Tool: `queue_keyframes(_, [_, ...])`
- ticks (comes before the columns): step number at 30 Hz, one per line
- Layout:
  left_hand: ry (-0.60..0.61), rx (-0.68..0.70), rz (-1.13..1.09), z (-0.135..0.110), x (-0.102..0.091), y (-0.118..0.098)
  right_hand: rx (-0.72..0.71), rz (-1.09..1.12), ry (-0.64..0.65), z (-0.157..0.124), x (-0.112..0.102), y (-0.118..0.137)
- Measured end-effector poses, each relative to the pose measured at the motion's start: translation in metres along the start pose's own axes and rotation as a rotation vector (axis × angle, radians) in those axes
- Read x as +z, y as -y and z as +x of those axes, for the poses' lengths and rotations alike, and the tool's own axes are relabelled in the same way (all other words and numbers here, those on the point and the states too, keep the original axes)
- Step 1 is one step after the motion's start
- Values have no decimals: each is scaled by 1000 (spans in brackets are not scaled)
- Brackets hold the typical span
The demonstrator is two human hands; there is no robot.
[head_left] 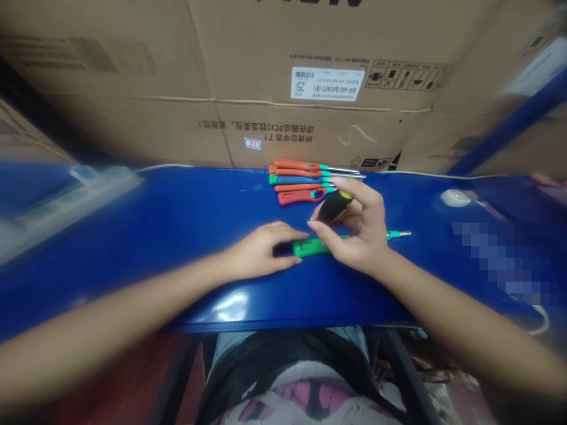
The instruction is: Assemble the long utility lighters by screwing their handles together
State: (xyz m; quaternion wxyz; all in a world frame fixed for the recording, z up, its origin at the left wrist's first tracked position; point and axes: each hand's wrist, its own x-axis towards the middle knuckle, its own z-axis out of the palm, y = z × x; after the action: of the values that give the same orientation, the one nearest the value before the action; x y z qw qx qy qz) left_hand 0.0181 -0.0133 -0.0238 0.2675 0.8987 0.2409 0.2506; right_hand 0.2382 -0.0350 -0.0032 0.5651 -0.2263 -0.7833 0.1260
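A green long-nosed lighter lies on the blue table, its metal tip pointing right. At its handle end, my left hand pinches it lightly, with the thumb on the near edge and fingers on the far edge. My right hand is closed around what looks like a screwdriver with a black and yellow handle, tilted over the lighter. The screwdriver's shaft is hidden, and this hand covers the lighter's middle. Just beyond lie several more long-nosed lighters, among them a red one, a blue one and an orange one.
A large cardboard box stands along the back of the blue table. On the left is a white power strip with a cable. A white rounded object sits to the right, near a blue post.
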Motion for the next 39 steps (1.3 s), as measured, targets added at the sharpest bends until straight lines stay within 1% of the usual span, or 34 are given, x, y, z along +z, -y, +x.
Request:
queue_keyframes(5, [-9, 15, -1, 0, 0, 0, -18, -48, 13, -1, 1, 0])
queue_keyframes(13, [-10, 13, -7, 0, 0, 0, -18, -60, 37, 1, 0, 2])
queue_keyframes(20, [-5, 0, -29, 1, 1, 1, 90, -60, 121, 5, -2, 11])
queue_keyframes(22, [-12, -15, -36, 2, 2, 2, 101, -67, 120, 7, -3, 9])
queue_keyframes(25, [-22, -35, -37, 6, 6, 2, 43, -191, 95, 15, -9, 5])
queue_keyframes(28, [-39, -55, -15, 12, 10, -1, -58, -393, 135, 31, -17, 0])
queue_keyframes(30, [-55, -82, -13, 17, 14, -4, -51, -455, 143, 41, -22, -4])
queue_keyframes(31, [-64, -96, -21, 19, 16, -6, -21, -445, 135, 45, -24, -6])
queue_keyframes(33, [-74, -123, -40, 24, 19, -10, 52, -355, 110, 50, -26, -10])
queue_keyframes(35, [-82, -136, -46, 28, 23, -11, 84, -272, 84, 49, -27, -14])
queue_keyframes(37, [-91, -139, -37, 30, 27, -11, 26, -284, 31, 47, -30, -16])
queue_keyframes(39, [-101, -125, -38, 30, 29, -10, -89, -348, -1, 44, -33, -17])
